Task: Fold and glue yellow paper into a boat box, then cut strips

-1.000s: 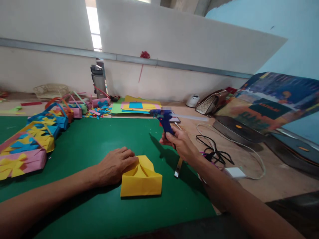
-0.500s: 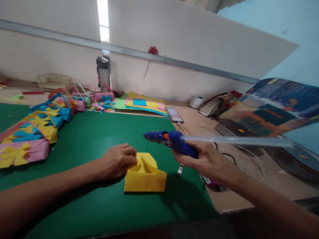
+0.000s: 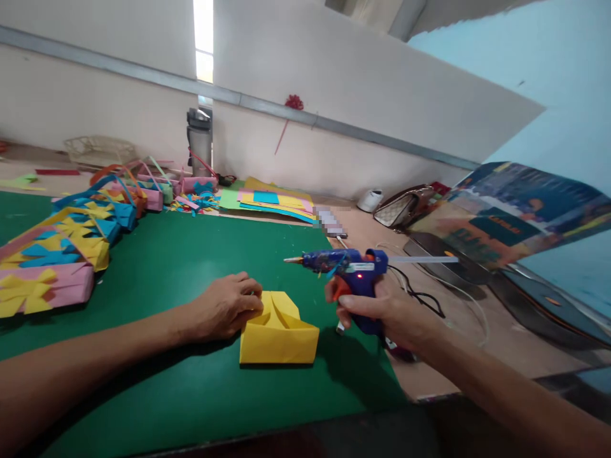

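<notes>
Head view: near six o'clock, the yellow paper box (image 3: 279,345) sits on the green mat (image 3: 191,401). At its ten o'clock, the left hand's (image 3: 226,308) bent fingers touch it, likely to steady it; any pinch is hidden. At its two o'clock, the right hand (image 3: 382,308) grips the glue gun (image 3: 360,270), presumably keeping the nozzle off the paper.

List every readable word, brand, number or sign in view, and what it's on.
No text reads for certain.
Glue gun in the right hand: pale label on its side, print too small to read.
Printed panel at far right: orange lettering on a dark teal patch, too blurred to quote.
Dark case at far right: orange badge, any marking too small.
</notes>
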{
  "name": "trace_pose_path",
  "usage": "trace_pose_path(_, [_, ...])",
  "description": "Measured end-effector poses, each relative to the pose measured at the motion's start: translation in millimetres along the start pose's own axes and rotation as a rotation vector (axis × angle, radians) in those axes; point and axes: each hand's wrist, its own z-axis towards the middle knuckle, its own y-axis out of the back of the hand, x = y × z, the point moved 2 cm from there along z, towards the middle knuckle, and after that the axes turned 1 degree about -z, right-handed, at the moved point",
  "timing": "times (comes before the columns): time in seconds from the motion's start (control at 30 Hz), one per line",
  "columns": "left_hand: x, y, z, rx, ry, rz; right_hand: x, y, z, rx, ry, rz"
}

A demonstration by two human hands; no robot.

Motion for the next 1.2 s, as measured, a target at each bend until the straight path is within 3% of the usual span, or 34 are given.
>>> trace_pose_path(0.13, [1.1, -1.4, 0.3, 0.001, -0.002, 0.002, 11.1, -0.8, 5.3, 0.168, -0.058, -0.291])
trace_pose_path(0.27, [2.1, -2.0, 0.7, -0.001, 0.000, -0.007, 26.5, -7.6, 4.5, 0.327, 0.006, -0.299])
trace_pose_path(0.43, [1.5, -1.4, 1.1, 0.010, -0.002, -0.019, 35.9, -8.7, 7.1, 0.283, 0.053, -0.677])
trace_pose_path(0.67, [0.5, -1.1, 0.5, 0.015, 0.002, -0.001, 50.7, -28.3, 13.7, 0.369, 0.133, -1.013])
trace_pose_path(0.93, [0.4, -1.0, 0.5, 0.003, -0.001, 0.000, 60.5, -43.7, 29.7, 0.480, 0.000, -1.215])
trace_pose_path(1.2, [0.7, -1.2, 0.4, -0.018, -0.017, 0.010, 61.3, -48.3, 39.9, 0.528, -0.004, -1.379])
